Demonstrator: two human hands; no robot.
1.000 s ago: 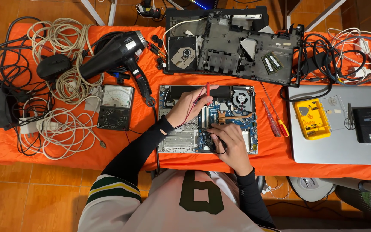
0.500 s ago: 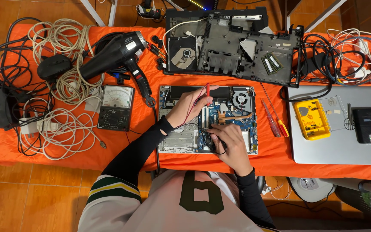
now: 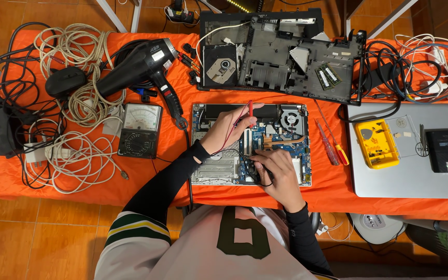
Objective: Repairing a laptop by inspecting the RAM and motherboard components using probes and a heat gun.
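Two hands work over the opened laptop on the orange cloth. My left hand has its fingers closed around a red probe, tip angled down at the board just below them. My right hand pinches a black probe, barely visible under the fingers. Compared with a second ago, nothing has shifted; both probes rest at the same spots, so I judge the reading is being held. The meter sits well to the left of my left fingers.
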